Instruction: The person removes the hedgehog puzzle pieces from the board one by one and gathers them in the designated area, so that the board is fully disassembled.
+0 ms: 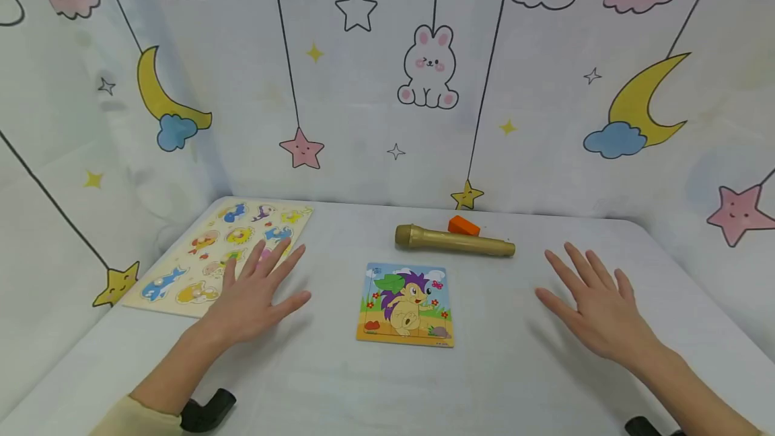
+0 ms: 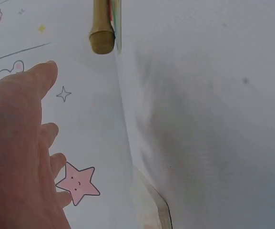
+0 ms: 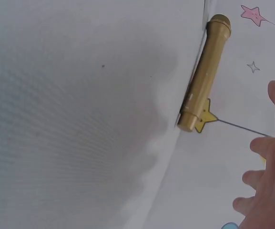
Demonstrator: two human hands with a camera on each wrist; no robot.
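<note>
My left hand, fingers spread, hovers over the table's left side and partly covers a cream board with colourful animal pictures. On the right, my right hand is held with spread fingers above the white cloth, holding nothing. Between the hands lies a square hedgehog picture puzzle, flat on the table. Behind it a gold toy microphone lies on its side, its head toward the left. An orange block sits just behind the microphone. The right wrist view shows the microphone beyond the right hand.
A white cloth covers the table. White curtains printed with bunnies, stars, moons and clouds rise along the back and both sides. Black straps or mounts show near the wrists.
</note>
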